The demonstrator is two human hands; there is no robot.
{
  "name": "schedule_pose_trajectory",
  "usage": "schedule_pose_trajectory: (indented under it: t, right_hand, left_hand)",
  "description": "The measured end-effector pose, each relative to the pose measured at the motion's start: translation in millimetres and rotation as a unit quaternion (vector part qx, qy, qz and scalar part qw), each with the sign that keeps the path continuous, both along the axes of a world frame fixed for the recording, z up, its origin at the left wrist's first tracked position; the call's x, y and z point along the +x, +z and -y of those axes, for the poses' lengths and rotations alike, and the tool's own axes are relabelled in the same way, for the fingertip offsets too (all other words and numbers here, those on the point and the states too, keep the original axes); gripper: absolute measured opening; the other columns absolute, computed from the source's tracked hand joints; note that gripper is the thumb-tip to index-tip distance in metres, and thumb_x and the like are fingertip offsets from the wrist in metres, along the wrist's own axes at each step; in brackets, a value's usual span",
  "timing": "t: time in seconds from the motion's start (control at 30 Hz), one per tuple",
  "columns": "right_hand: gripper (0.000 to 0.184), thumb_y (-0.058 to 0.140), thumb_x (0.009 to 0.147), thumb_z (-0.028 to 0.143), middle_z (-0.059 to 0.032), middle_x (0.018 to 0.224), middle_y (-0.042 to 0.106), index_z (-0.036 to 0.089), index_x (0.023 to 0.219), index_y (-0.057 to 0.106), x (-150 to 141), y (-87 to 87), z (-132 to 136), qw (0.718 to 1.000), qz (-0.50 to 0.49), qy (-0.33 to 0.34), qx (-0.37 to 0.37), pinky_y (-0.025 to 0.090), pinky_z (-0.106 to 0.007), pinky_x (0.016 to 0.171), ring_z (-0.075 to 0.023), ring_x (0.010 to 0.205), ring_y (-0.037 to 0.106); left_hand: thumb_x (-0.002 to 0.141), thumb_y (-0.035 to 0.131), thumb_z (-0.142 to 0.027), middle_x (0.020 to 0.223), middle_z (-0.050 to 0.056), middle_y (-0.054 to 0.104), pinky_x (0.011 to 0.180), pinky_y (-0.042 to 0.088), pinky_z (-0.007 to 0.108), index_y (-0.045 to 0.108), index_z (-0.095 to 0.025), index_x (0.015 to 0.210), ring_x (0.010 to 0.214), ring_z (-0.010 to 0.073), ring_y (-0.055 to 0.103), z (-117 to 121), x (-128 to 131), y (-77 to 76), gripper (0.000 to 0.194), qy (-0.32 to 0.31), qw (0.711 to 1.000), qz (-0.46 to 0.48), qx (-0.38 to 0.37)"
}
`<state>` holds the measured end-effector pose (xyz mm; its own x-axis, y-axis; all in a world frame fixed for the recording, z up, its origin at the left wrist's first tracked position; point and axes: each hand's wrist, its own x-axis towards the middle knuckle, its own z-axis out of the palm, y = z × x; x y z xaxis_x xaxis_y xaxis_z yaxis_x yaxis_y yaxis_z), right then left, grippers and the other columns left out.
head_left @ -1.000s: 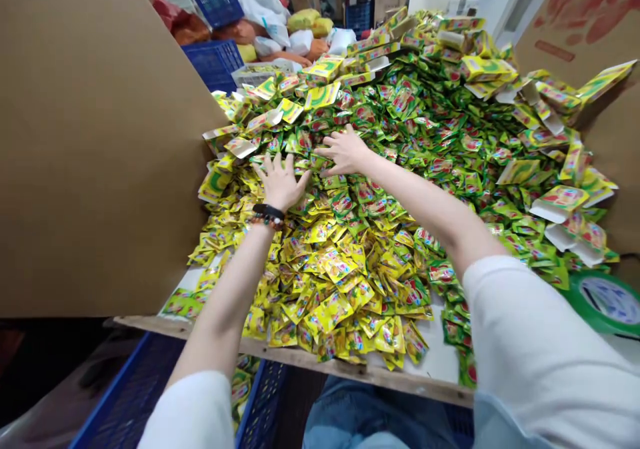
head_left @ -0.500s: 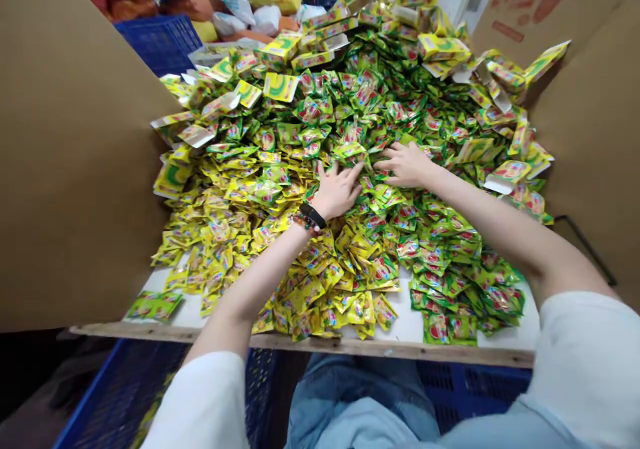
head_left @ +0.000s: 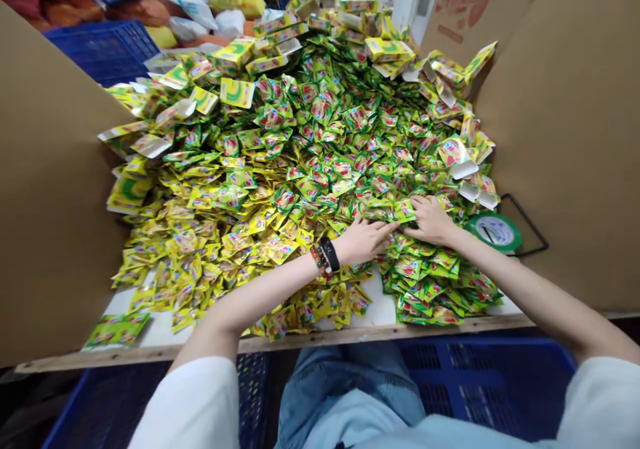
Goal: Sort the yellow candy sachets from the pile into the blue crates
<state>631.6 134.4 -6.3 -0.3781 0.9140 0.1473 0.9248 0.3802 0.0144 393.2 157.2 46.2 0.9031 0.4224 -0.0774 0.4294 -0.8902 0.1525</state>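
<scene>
Small green sachets with red pictures are heaped across the middle and right of the table. Yellow sachets cover the left and front. My left hand, with a dark band and beads at the wrist, lies palm down with outstretched fingers over the edge of the green sachets. Just right of it, my right hand has its fingers and thumb bent around the end of a row of green sachets. The fingertips are partly hidden among the packets. In front of the right hand lies a dense pile of green sachets.
Small yellow-green cartons lie along the back and sides of the heap. Cardboard walls flank the table. A green tape roll and a dark metal loop are at right. Blue crates sit below the wooden table edge.
Both hands have moved toward the front right, bringing green sachets over the front pile. The view has shifted right, and the tape roll now shows.
</scene>
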Motion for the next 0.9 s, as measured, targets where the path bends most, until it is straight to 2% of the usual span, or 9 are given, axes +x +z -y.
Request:
schedule_pose_trajectory:
  t: [0.1,0.17,0.3,0.43,0.5,0.57,0.7,0.8,0.9]
  right_hand:
    - [0.045,0.048,0.079,0.036,-0.0134,0.134,0.058,0.02,0.117,0.068,13,8.6,2,0.995,-0.095,0.021,0.006,0.029,-0.053,0.1,-0.035,0.13,0.042]
    - [0.043,0.043,0.079,0.027,-0.0083,0.131,0.061,0.023,0.112,0.07,16,26.5,-16,0.986,-0.16,0.026,0.021,0.032,-0.052,0.101,-0.0314,0.129,0.045]
    - [0.046,0.037,0.089,0.028,-0.0139,0.121,0.064,0.015,0.123,0.065,-7,78.4,-107,0.97,-0.222,-0.004,0.096,0.038,-0.048,0.1,-0.0296,0.117,0.053]
    - [0.063,0.044,0.091,0.056,-0.016,0.143,0.048,0.022,0.144,0.047,-58,118.7,-213,0.98,-0.183,-0.01,0.074,0.034,-0.059,0.102,-0.0386,0.129,0.043]
    - [0.07,0.043,0.089,0.066,-0.0146,0.15,0.041,0.029,0.147,0.041,-75,124.4,-245,0.99,-0.137,-0.023,0.032,0.029,-0.068,0.102,-0.0433,0.132,0.04]
    - [0.075,0.04,0.086,0.073,-0.0143,0.151,0.041,0.033,0.149,0.037,-77,118.7,-256,0.995,-0.096,-0.034,0.001,0.026,-0.072,0.102,-0.0458,0.13,0.041]
    - [0.079,0.035,0.085,0.078,-0.0156,0.145,0.048,0.031,0.148,0.04,-46,86.6,-238,0.998,-0.058,-0.034,-0.02,0.036,-0.066,0.098,-0.0451,0.127,0.044]
    - [0.077,0.037,0.087,0.074,-0.0158,0.141,0.052,0.025,0.146,0.044,-13,63.5,-211,0.999,-0.045,-0.006,-0.03,0.041,-0.056,0.098,-0.0403,0.125,0.047]
    - [0.073,0.04,0.088,0.07,-0.0151,0.137,0.055,0.023,0.144,0.047,10,50.0,-182,0.998,-0.029,0.042,-0.021,0.042,-0.05,0.098,-0.0366,0.122,0.049]
  left_hand:
    - [0.094,0.036,-0.017,0.12,0.01,0.062,0.085,0.049,0.036,0.04,-0.025,0.146,0.095,0.021,0.065,7,-3,16.2,0.053,-0.014,0.999,-0.032,-0.027]
    - [0.089,0.04,-0.011,0.109,0.009,0.065,0.074,0.051,0.032,0.05,-0.025,0.139,0.086,0.0199,0.066,15,-4,25.8,0.053,0.032,0.998,-0.053,-0.02]
    - [0.091,0.044,-0.02,0.097,0.015,0.064,0.067,0.053,0.034,0.065,-0.017,0.109,0.088,0.0255,0.065,49,8,26.1,0.028,0.114,0.992,-0.041,0.032]
    - [0.089,0.055,-0.045,0.131,0.021,0.052,0.088,0.054,0.047,0.052,-0.016,0.13,0.121,0.0354,0.051,64,18,9.5,0.05,0.114,0.99,0.066,0.053]
    - [0.089,0.055,-0.043,0.141,0.021,0.045,0.102,0.046,0.051,0.044,-0.016,0.137,0.131,0.0354,0.042,47,13,7.3,0.056,0.156,0.977,0.119,0.077]
    - [0.092,0.05,-0.037,0.144,0.02,0.042,0.11,0.039,0.052,0.043,-0.016,0.137,0.136,0.0336,0.038,12,2,14.3,0.05,0.23,0.951,0.173,0.111]
    - [0.096,0.045,-0.044,0.15,0.019,0.036,0.115,0.029,0.055,0.045,-0.015,0.137,0.141,0.0341,0.03,-81,-26,43.5,0.05,0.373,0.888,0.224,0.15]
    - [0.095,0.045,-0.055,0.157,0.018,0.025,0.116,0.022,0.06,0.04,-0.017,0.144,0.146,0.0378,0.018,-132,-36,54.8,0.062,0.395,0.897,0.15,0.127]
    - [0.094,0.041,-0.059,0.157,0.016,0.028,0.115,0.022,0.059,0.037,-0.024,0.149,0.146,0.0369,0.02,-149,-32,48.2,0.065,0.342,0.93,0.091,0.094]
